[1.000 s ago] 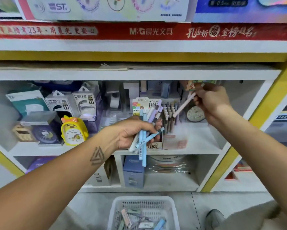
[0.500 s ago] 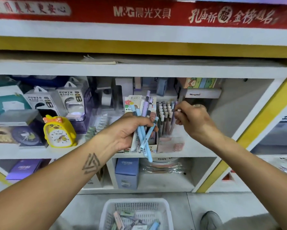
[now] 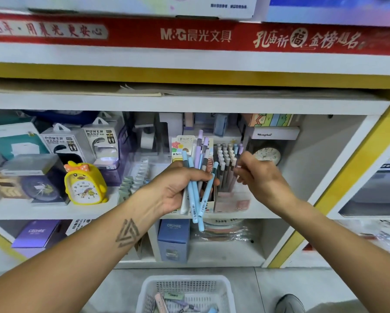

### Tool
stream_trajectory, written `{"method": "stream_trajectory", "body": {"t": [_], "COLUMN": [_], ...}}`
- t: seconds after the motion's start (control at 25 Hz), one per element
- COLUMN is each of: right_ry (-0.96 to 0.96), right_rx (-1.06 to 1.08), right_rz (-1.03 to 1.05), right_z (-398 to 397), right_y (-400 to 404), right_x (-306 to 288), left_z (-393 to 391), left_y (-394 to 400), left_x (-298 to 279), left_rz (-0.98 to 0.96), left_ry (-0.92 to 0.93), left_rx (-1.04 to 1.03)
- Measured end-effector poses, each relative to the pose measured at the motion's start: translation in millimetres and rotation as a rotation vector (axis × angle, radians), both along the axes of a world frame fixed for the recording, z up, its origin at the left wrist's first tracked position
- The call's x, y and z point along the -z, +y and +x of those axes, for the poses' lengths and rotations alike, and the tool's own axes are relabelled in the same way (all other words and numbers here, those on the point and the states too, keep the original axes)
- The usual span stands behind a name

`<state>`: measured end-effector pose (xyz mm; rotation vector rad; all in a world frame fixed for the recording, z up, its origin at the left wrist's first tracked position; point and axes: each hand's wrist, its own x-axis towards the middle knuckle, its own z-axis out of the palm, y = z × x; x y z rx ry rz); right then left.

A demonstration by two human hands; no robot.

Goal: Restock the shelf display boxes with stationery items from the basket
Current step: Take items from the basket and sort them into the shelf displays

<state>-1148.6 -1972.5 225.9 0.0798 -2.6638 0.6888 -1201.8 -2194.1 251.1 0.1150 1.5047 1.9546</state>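
My left hand (image 3: 180, 188) grips a bundle of pens (image 3: 197, 177) in blue, lilac and white, held upright in front of the middle shelf. Behind the bundle stands a pink display box (image 3: 231, 201) with several pens standing in rows, caps up. My right hand (image 3: 260, 177) hovers just right of that box with its fingers loosely curled and nothing visible in them. The white plastic basket (image 3: 225, 290) sits on the floor below, holding several erasers and small stationery items.
A yellow duck alarm clock (image 3: 84, 184) and power bank packs (image 3: 99, 141) fill the left of the shelf. A round clock (image 3: 267, 154) stands behind my right hand. Blue boxes (image 3: 172, 240) sit on the lower shelf. A shoe (image 3: 290, 302) is at bottom right.
My right hand carried a white pen down from the upper right into the display box, let it go, and has drawn back slightly. My left hand kept its bundle nearly still.
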Motion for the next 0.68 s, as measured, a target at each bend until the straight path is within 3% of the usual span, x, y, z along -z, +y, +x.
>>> {"method": "stream_trajectory", "body": {"t": [0.08, 0.16, 0.32, 0.4, 0.56, 0.68], "right_ry": [0.143, 0.191, -0.173, -0.283, -0.258, -0.020], "right_rx": [0.040, 0.050, -0.066, -0.127, -0.164, 0.054], "right_rz": [0.199, 0.147, -0.813, -1.007, -1.171, -1.014], "right_z": [0, -3, -8, -6, -7, -15], "right_y": [2, -4, -25, -26, -17, 0], "right_x": [-1, -8, -21, -23, -32, -41], "left_z": [2, 5, 9, 10, 8, 4], "left_y": [-1, 0, 5, 6, 9, 12], "left_x": [-1, -3, -6, -7, -6, -4], "left_rz": [0.017, 0.045, 0.067, 0.064, 0.107, 0.062], "left_ry": [-0.013, -0.019, -0.001, -0.007, -0.059, -0.072], "left_rx": [0.017, 0.039, 0.062, 0.079, 0.080, 0.013]}}
